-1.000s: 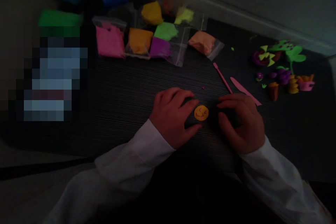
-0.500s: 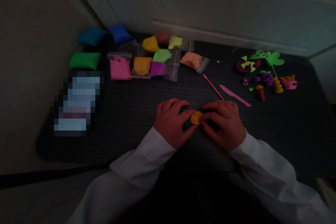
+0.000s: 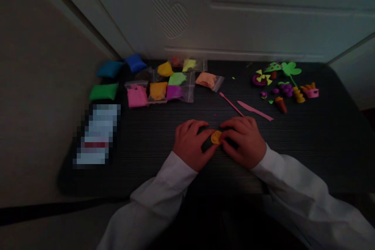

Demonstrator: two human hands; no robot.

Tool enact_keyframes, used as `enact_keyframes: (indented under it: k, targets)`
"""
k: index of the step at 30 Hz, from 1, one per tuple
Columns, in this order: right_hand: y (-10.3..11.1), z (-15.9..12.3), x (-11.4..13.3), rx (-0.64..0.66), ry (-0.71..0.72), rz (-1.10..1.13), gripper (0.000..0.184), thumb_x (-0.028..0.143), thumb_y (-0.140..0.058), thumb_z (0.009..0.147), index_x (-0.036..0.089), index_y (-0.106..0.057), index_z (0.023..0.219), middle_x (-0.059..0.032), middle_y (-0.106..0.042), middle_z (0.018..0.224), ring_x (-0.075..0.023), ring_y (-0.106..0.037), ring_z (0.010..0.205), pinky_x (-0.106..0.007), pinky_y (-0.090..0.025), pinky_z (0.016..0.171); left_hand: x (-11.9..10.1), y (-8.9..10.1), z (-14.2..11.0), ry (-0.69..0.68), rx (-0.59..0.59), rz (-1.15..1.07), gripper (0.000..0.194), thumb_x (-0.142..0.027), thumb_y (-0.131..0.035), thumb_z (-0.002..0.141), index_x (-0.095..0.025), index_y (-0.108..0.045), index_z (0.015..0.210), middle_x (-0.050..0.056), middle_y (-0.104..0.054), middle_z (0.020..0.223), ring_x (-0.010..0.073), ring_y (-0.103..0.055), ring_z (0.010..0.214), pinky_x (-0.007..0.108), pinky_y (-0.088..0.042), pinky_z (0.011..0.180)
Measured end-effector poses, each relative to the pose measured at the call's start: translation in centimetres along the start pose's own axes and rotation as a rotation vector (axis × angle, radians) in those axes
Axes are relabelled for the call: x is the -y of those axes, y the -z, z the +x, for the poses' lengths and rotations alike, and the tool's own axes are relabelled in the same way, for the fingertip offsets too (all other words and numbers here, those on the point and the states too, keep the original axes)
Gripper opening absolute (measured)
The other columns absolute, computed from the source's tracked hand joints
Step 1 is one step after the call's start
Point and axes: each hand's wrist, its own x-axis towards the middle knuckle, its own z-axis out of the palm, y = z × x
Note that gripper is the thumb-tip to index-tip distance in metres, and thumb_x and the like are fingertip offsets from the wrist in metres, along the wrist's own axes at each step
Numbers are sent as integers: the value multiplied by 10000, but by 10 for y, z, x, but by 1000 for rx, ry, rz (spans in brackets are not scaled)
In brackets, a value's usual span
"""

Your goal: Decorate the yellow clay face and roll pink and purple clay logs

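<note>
A small round yellow clay disc point(image 3: 216, 138), with thin dark curved marks on its face, lies on the dark table between my hands. My left hand point(image 3: 191, 144) holds its left side, thumb below and forefinger above. On the right, my right hand point(image 3: 244, 141) has thumb and fingertips pinched at the disc's edge, covering part of it. Just beyond my right hand are a thin pink clay tool point(image 3: 231, 104) and a pink plastic clay knife point(image 3: 254, 110).
Bags of coloured clay, such as pink point(image 3: 137, 95), orange point(image 3: 158, 91) and peach point(image 3: 206, 80), lie at the back left. A phone with a blurred screen point(image 3: 99, 134) is at left. Small clay models, including purple grapes point(image 3: 287, 90) and a pink basket point(image 3: 312, 92), stand back right.
The view has tilted up, showing more of the white panel behind the table. Both hands stay around the yellow disc, with only slight finger movement.
</note>
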Motion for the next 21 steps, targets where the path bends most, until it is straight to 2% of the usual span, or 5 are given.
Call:
enact_keyframes:
  k: [21]
  targets:
    - [1,0,0,12,27,11,111,245,-508,744,212,-585,817,-21,-576,1014,-187,-457,984,-409,-275,844,0,0,1,-11,9,12,322,-416,-499,726,-270,-574,1004,27,-523,1091,224,-392,1054,425,-301,887]
